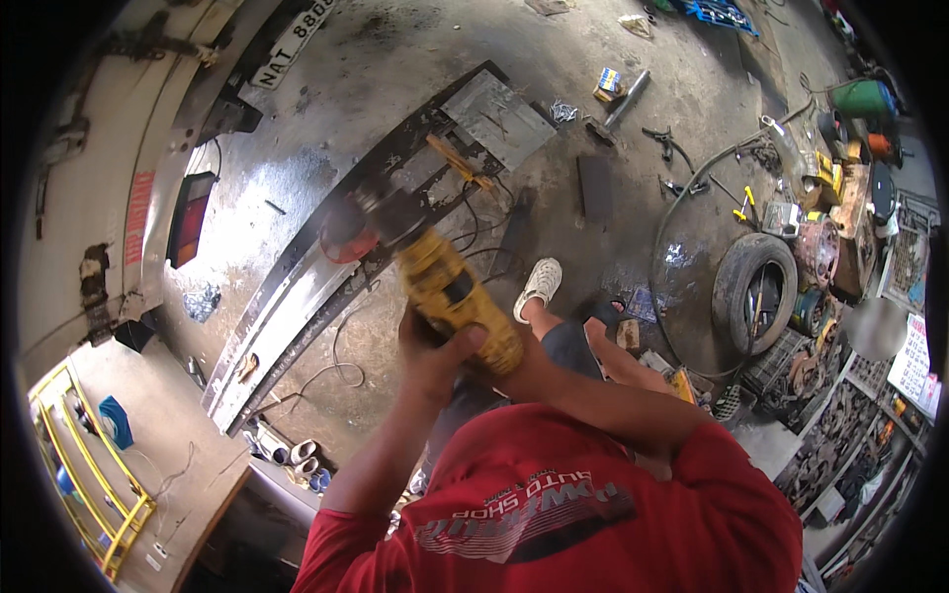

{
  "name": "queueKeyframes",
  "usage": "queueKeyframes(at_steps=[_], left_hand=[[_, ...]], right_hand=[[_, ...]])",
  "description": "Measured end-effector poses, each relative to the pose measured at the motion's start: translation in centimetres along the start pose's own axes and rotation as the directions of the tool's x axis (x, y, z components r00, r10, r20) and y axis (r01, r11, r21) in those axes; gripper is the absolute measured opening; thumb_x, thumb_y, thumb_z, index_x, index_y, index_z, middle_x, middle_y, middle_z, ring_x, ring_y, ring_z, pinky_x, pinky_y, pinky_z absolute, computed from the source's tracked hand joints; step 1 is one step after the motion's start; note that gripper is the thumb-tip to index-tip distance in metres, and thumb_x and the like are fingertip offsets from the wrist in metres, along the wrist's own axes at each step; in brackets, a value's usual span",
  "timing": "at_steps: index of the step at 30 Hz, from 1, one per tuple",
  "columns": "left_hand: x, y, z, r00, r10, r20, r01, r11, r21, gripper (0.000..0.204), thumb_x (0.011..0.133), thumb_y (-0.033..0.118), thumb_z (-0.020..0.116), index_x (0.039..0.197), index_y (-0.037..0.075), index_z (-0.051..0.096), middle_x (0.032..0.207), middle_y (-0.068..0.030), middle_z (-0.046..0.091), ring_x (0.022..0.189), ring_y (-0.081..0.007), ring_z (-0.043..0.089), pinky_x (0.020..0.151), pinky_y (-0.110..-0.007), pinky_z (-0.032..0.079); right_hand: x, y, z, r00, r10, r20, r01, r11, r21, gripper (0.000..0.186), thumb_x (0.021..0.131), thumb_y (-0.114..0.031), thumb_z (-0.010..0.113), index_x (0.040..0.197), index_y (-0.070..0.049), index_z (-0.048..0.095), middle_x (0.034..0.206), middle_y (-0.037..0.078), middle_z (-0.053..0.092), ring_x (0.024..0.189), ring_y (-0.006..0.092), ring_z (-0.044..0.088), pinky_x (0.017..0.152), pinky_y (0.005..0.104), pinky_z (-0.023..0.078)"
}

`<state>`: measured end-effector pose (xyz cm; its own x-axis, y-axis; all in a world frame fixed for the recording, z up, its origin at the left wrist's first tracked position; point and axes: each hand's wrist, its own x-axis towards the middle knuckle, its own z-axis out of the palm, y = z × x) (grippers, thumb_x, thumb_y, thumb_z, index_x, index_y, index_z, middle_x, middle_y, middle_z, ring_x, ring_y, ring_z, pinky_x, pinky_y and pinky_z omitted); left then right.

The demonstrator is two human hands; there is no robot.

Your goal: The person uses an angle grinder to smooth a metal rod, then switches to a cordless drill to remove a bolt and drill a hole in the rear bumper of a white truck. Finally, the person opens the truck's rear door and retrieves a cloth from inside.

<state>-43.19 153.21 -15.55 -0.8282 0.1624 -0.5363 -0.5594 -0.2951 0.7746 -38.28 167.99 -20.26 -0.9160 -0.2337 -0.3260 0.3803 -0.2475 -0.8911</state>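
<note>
A yellow angle grinder (457,296) with a dark metal head sits in both my hands, pointing away to the upper left. Its reddish disc (346,235) is blurred and overlaps a long, curved metal panel (297,287) with worn paint; I cannot tell whether they touch. My left hand (431,354) wraps the grinder's body, thumb across the top. My right hand (522,372) closes round its rear end, and most of its fingers are hidden. On the panel's far part lie a flat grey metal plate (499,121) and an orange-brown strip (457,163).
A vehicle body (94,188) stands at the left, with a red tail light (191,219) beside it. Cables cross the floor near the panel. To the right lie a tyre (754,294), a hose (660,237) and cluttered shelves. A yellow metal frame (89,474) is lower left.
</note>
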Motion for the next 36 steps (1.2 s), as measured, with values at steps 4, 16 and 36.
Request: queueKeyframes(at_steps=[4, 16, 36], left_hand=[[0.0, 2.1, -1.4, 0.973, 0.127, 0.194, -0.152, 0.981, 0.121, 0.075, 0.079, 0.015, 0.089, 0.142, -0.004, 0.052, 0.129, -0.0121, 0.067, 0.118, -0.0224, 0.065, 0.105, -0.036, 0.050], [-5.4, 18.6, -9.4, 0.814, 0.562, -0.145, -0.576, 0.812, -0.092, 0.038, 0.102, 0.002, 0.061, 0.138, -0.002, 0.052, 0.114, -0.0172, 0.071, 0.101, -0.0276, 0.075, 0.085, -0.034, 0.061], [-20.3, 25.1, -3.9, 0.544, 0.839, 0.021, -0.640, 0.431, -0.636, 0.019, 0.110, 0.018, 0.051, 0.127, 0.010, 0.053, 0.117, -0.0110, 0.073, 0.116, -0.0400, 0.070, 0.099, -0.054, 0.055]], right_hand=[[-2.3, -2.0, -1.2, 0.999, 0.029, -0.028, -0.038, 0.932, -0.360, 0.054, 0.087, -0.009, 0.078, 0.137, -0.004, 0.059, 0.124, 0.011, 0.071, 0.113, 0.0208, 0.070, 0.099, 0.0356, 0.053], [-5.5, -12.9, 3.4, 0.971, -0.105, 0.216, 0.190, 0.886, -0.423, 0.046, 0.090, -0.008, 0.074, 0.136, -0.006, 0.064, 0.130, 0.009, 0.072, 0.122, 0.0209, 0.068, 0.103, 0.0354, 0.052], [-11.1, -19.0, 10.3, 0.922, 0.286, 0.261, -0.243, 0.952, -0.187, 0.069, 0.087, -0.013, 0.079, 0.148, -0.002, 0.051, 0.148, 0.015, 0.057, 0.142, 0.0262, 0.051, 0.120, 0.0411, 0.039]])
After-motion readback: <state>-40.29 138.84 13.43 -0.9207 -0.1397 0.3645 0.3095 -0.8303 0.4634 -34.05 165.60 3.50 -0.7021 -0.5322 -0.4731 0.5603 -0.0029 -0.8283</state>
